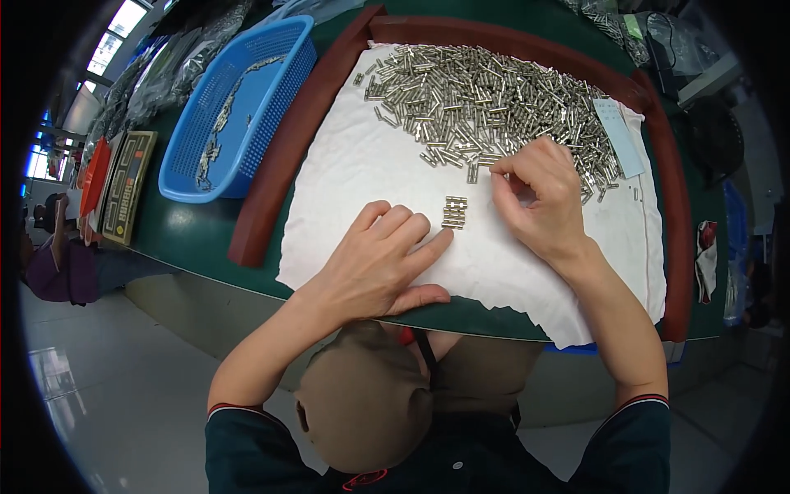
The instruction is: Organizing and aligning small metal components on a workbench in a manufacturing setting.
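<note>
A short column of small silver metal pins, laid side by side, rests on the white cloth. My left hand lies on the cloth just left of the column. Its index fingertip is at the column's lower end, the thumb is stretched out, and the other fingers are bent. To the upper right, my right hand has thumb and index finger pinched together beside the near edge of a large pile of similar pins. Whatever lies between those fingertips is too small to make out. A small pin group sits just left of them.
Dark red padded rails border the cloth on the green table. At left stands a blue plastic basket with some metal pieces inside. A pale blue paper slip lies by the pile's right side. Farther left is a person.
</note>
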The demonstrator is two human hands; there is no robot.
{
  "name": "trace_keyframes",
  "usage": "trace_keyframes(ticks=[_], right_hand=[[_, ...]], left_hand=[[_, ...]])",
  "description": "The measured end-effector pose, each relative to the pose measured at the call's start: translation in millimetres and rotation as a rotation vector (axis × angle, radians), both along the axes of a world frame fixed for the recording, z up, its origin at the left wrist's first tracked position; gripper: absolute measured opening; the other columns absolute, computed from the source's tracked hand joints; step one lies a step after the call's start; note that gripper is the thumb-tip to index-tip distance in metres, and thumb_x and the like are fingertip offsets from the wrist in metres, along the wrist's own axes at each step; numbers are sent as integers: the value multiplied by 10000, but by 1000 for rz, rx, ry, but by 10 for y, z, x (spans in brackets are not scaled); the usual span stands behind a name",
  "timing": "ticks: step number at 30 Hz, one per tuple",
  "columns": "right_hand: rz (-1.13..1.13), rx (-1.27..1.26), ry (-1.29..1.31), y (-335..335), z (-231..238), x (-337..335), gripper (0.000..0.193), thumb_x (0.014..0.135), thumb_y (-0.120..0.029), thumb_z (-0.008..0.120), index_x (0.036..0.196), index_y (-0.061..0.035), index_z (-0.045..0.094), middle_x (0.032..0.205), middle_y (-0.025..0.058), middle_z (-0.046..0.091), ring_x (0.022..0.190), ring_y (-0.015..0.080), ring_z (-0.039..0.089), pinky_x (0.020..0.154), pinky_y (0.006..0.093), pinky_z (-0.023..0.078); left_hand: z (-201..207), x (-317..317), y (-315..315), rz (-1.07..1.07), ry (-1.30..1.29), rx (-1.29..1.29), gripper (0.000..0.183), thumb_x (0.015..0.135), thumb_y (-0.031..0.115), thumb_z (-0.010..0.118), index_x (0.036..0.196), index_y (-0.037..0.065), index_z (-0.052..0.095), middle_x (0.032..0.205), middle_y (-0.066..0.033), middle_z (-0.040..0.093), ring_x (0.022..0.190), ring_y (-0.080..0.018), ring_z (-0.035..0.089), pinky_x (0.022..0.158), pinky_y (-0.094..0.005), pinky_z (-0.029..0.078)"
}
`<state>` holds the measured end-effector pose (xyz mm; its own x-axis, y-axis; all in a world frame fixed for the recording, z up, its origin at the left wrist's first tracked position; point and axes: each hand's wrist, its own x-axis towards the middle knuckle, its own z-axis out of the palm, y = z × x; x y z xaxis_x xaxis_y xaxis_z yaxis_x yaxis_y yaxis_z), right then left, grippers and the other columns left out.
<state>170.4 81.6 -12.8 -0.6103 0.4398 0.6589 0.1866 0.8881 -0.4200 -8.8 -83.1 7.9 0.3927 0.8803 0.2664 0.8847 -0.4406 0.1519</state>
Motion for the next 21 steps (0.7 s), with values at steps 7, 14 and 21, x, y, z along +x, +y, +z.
trace_keyframes(ticks=[7,14,21], right_hand=[[1,12,14,5,-11,-5,93,689,24,675,749,-45,660,640,25,572,686,210,548,698,346,394],[-9,12,23,10,2,13,93,687,24,675,742,-50,658,634,23,570,680,208,547,696,341,391],[-24,21,50,45,-16,15,99,682,25,673,735,-57,658,624,7,565,653,192,541,679,335,383]], left_hand=[[-5,-1,47,36,-68,-3,572,806,501,660,1133,35,610,935,-75,511,891,-236,505,859,-389,387],[-5,-19,272,137,-184,118,318,779,122,712,1071,22,637,925,-78,552,860,-235,537,800,-361,397],[-19,114,367,59,-186,52,381,798,59,672,1169,4,606,1218,-122,596,1107,-285,573,963,-415,429]])
